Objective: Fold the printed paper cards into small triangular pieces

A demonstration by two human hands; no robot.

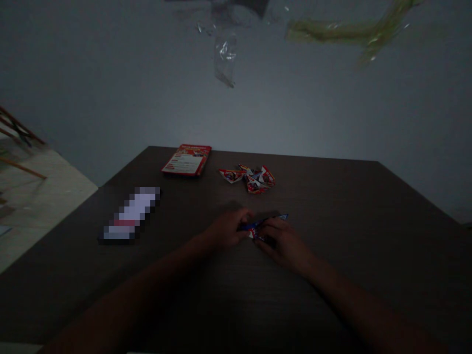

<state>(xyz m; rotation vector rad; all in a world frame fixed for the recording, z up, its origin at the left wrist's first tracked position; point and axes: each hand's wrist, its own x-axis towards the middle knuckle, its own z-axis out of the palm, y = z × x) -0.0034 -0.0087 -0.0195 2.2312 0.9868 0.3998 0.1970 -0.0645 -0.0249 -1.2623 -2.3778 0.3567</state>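
Both hands are on one folded piece of printed paper [252, 233], blue with red and white patches, low over the middle of the table. My left hand [230, 227] pinches its left end between thumb and fingers. My right hand [283, 243] has its fingers closed over the right part, and a thin blue tip sticks out beyond them. The fingers hide much of the paper. Farther back lie several folded red-and-white printed paper pieces [258, 179], bunched together.
A stack of red printed leaflets [187, 160] lies at the table's back left. A phone-like slab with a blurred-out screen [134, 214] is left of my hands. The dark wooden table [350, 211] meets a pale wall [276, 113] with tape and plastic on it.
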